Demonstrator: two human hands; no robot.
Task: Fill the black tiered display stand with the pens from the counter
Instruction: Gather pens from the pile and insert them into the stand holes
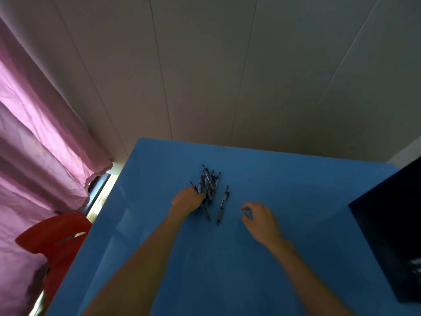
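Observation:
A heap of several dark blue pens (209, 181) lies in the middle of the blue counter (284, 190). My left hand (188, 199) is at the heap's near left side, its fingers curled round some of the pens. One single pen (223, 204) lies apart, just right of the heap. My right hand (259, 218) hovers to the right of that pen, fingers loosely curled and holding nothing. The black tiered display stand (391, 226) shows at the right edge, partly cut off by the frame.
A red plastic chair (53, 240) stands left of the counter, below a pink curtain (34, 133). A pale panelled wall runs behind the counter's far edge. The counter's left edge drops off beside the chair.

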